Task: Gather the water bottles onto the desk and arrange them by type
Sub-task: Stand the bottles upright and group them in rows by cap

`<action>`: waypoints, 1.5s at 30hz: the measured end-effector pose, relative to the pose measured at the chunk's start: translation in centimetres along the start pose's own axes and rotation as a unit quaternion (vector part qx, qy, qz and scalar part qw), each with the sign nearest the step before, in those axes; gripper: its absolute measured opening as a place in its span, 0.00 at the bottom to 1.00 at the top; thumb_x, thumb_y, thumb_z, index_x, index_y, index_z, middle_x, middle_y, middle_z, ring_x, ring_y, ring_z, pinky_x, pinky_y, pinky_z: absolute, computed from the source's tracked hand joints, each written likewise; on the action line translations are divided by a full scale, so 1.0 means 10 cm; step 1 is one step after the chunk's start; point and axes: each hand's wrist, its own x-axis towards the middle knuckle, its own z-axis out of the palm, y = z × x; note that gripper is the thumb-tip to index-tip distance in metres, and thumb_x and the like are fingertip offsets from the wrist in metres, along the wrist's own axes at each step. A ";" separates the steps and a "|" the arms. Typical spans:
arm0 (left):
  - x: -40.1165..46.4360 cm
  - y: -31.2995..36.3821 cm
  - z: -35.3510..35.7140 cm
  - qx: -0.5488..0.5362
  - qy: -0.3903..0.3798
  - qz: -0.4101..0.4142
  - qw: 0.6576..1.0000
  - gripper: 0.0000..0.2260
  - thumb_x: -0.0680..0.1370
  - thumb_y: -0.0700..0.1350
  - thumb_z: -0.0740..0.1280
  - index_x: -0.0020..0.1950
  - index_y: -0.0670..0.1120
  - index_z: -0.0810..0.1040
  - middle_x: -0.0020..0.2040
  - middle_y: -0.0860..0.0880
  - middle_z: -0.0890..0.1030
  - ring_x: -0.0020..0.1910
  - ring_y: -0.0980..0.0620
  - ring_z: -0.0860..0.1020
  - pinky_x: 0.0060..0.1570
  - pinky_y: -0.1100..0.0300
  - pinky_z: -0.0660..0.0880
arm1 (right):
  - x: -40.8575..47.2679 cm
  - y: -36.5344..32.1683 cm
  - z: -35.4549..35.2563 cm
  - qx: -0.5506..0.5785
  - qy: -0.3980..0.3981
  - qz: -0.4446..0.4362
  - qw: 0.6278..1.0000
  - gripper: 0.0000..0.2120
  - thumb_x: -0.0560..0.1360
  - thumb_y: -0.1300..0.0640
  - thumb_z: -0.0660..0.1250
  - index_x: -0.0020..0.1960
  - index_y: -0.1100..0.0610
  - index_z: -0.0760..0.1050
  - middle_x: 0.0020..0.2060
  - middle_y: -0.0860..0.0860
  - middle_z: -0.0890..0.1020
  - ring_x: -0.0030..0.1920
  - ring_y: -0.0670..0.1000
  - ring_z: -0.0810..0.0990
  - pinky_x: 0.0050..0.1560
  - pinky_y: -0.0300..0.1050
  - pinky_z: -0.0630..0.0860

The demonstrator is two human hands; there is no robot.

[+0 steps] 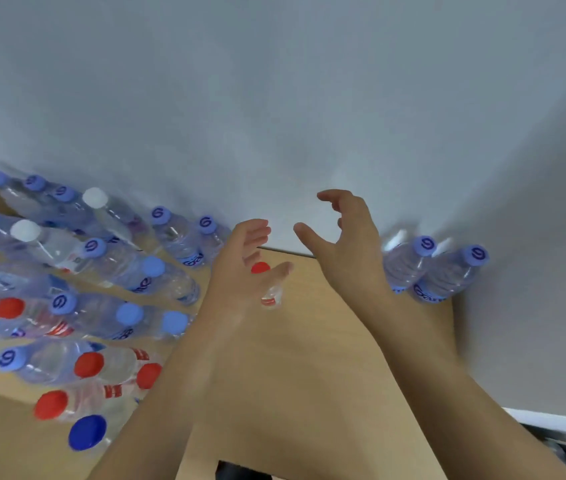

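Observation:
A small red-capped bottle [270,295] stands on the wooden desk [309,358] near the wall. My left hand [240,268] is around its neck with the fingers spread and mostly straight, and the thumb lies against the bottle. My right hand [347,240] hovers just to the right with fingers spread and loosely curved, holding nothing. Two lilac-capped bottles [433,268] stand by the wall at the right. On the left stands a crowd of lilac-capped bottles [125,268], with white-capped bottles [67,233], red-capped bottles [101,368] and one dark-blue-capped bottle [87,433] among them.
A grey wall [274,116] closes off the desk's far edge. The desk's right edge [456,327] runs just past the two right-hand bottles. Bare wood lies between my forearms and in front of them.

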 end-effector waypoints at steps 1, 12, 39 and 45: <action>-0.04 -0.01 -0.18 0.001 0.022 0.003 1.000 0.28 0.66 0.40 0.82 0.58 0.59 0.73 0.60 0.57 0.78 0.60 0.63 0.77 0.58 0.65 0.74 | -0.02 -0.07 0.13 0.005 -0.010 -0.004 1.000 0.21 0.74 0.55 0.73 0.65 0.54 0.72 0.58 0.45 0.72 0.55 0.35 0.66 0.53 0.21 0.62; -0.52 -0.30 -1.81 0.003 0.149 -0.033 0.988 0.24 0.69 0.39 0.78 0.61 0.52 0.75 0.60 0.57 0.78 0.59 0.64 0.77 0.52 0.74 0.73 | -0.34 -0.56 1.51 0.033 -0.132 -0.005 0.991 0.22 0.73 0.55 0.73 0.65 0.53 0.71 0.62 0.50 0.74 0.58 0.45 0.73 0.52 0.30 0.67; 0.08 -0.58 -1.86 0.021 0.035 -0.028 0.999 0.23 0.72 0.39 0.77 0.57 0.61 0.74 0.58 0.60 0.78 0.60 0.69 0.75 0.57 0.75 0.70 | 0.21 0.16 2.12 0.038 -0.056 0.162 0.984 0.33 0.67 0.59 0.79 0.67 0.57 0.67 0.61 0.52 0.74 0.58 0.52 0.75 0.56 0.47 0.74; 0.05 -0.59 -1.86 0.024 0.031 -0.036 0.999 0.22 0.72 0.39 0.77 0.57 0.60 0.74 0.57 0.60 0.79 0.58 0.69 0.75 0.57 0.74 0.70 | 0.21 0.21 2.17 0.079 -0.049 0.191 0.977 0.28 0.66 0.60 0.79 0.60 0.56 0.70 0.52 0.50 0.79 0.52 0.51 0.79 0.52 0.47 0.77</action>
